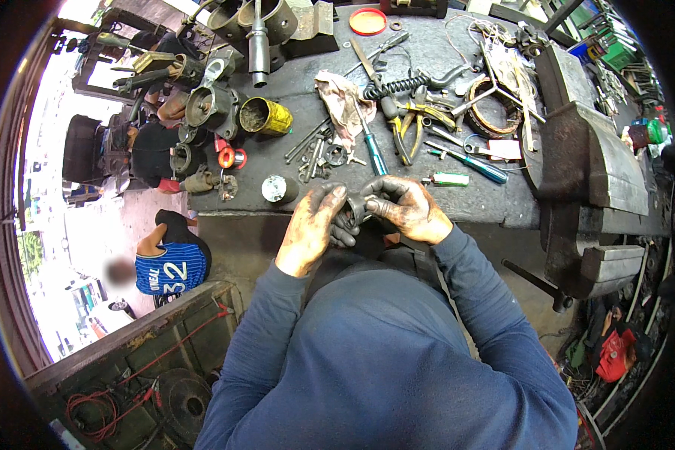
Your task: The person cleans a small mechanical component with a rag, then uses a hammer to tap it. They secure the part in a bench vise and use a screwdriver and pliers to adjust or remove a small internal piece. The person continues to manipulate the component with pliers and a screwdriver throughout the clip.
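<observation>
Both my hands, blackened with grease, meet at the bench's front edge around a small dark ring-shaped metal part (355, 208). My left hand (313, 225) grips it from the left, thumb on top and fingers curled beneath. From the other side my right hand (408, 210) pinches it between thumb and fingers. The part's underside is hidden by the fingers. Just beyond lie a teal-handled screwdriver (375, 154), a crumpled stained rag (340, 105) and several small metal parts (321, 154). A white-topped can (277, 189) stands near my left hand, and a green lighter (450, 179) lies beyond my right.
A large bench vise (589, 172) stands at the right, its handle (536, 283) sticking out. Pliers (406, 131), a copper-wound ring (493, 109) and a yellow can (266, 116) lie or stand on the dark bench (232, 206). Another person (174, 262) is low at the left.
</observation>
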A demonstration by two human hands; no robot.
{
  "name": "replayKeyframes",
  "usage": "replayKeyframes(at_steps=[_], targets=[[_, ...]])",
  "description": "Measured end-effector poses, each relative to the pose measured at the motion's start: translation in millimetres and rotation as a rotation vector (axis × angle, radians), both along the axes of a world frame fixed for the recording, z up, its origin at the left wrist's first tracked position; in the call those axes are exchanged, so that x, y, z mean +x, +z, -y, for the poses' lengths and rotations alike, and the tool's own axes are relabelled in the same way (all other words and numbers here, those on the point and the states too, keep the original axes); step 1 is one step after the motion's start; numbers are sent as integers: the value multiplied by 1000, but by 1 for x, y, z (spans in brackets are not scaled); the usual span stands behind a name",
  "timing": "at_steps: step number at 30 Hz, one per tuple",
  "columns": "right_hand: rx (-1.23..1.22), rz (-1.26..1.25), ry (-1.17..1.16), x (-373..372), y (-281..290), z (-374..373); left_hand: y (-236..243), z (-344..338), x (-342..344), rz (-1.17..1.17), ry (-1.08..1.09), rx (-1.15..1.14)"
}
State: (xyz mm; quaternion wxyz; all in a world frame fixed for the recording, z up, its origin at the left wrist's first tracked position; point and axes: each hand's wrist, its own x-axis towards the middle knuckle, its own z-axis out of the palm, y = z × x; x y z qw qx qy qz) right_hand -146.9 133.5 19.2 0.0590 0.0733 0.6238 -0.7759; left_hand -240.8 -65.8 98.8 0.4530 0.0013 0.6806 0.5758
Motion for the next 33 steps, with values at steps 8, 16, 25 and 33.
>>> replayKeyframes(at_steps=[8, 16, 25, 33], targets=[[-714, 168, -31, 11, -33, 3, 25, -10, 18, -680, -280, -104], [-767, 72, 50, 9, -62, 8, 9, -5, 22, -1102, -268, -55], [-624, 109, 99, 11, -71, 11, 13, 1, 23, -1130, -244, -99], [-679, 58, 3, 14, -25, 31, 13, 22, 16, -1179, -284, 1]])
